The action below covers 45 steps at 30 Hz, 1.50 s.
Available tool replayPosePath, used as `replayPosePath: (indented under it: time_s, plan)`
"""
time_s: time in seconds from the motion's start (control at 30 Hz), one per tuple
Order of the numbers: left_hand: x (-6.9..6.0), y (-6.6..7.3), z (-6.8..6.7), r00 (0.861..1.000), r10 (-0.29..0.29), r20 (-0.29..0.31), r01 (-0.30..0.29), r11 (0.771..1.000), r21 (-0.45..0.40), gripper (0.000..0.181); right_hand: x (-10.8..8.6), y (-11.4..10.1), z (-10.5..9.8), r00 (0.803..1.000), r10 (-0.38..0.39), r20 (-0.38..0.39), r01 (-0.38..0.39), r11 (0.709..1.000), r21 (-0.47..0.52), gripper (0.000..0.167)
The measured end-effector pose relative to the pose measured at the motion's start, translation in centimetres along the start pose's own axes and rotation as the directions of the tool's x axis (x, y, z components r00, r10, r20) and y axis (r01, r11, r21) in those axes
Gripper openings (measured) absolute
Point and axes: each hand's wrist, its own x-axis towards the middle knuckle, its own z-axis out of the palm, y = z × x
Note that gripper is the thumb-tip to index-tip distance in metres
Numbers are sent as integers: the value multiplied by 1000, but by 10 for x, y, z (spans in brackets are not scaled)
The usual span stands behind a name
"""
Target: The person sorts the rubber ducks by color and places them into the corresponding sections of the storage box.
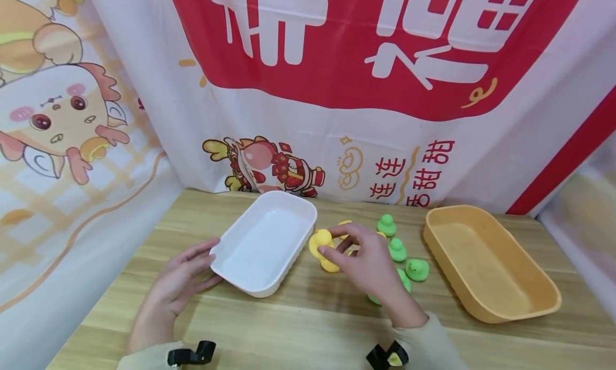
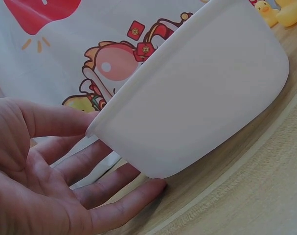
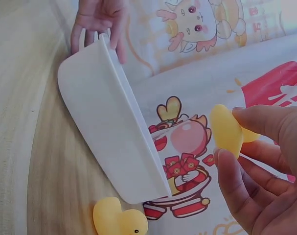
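In my right hand (image 1: 370, 260) I pinch a yellow rubber duck (image 1: 319, 243) between thumb and fingers, just right of a white plastic basin (image 1: 262, 241). The right wrist view shows this duck (image 3: 226, 131) raised above the table. My left hand (image 1: 180, 276) touches the basin's near left end with fairly straight fingers; in the left wrist view they rest against its end wall and rim. No duck shows inside the basin. Beneath my right hand lie more yellow ducks (image 1: 330, 266), partly hidden by it. Several green ducks (image 1: 397, 249) stand right of that hand, some partly covered.
An orange-yellow plastic basin (image 1: 486, 263) stands at the right of the wooden table (image 1: 289, 332), with no ducks seen in it. A printed cloth (image 1: 298, 118) hangs behind the table's back edge and along the left side.
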Motion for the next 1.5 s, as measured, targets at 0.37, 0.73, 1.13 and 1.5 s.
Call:
replayPosePath:
  time_s: [0.37,0.73,1.13,1.5]
  plan:
    - [2,0,0,1000,-10,-10,10,1000,-6,53,10,-3,6,997,64,42,-65,998,13,29]
    - [-1,-1,0,1000,-1,-14,1,1000,-14,55,33,2,39,945,218,243,-253,960,121,31]
    - [-1,-6,6,999,12,-34,-14,999,-52,54,62,-5,93,893,90,441,-102,995,3,19]
    - [-1,-2,2,999,28,-39,-29,999,-26,55,82,-21,129,841,-20,541,83,992,-92,22]
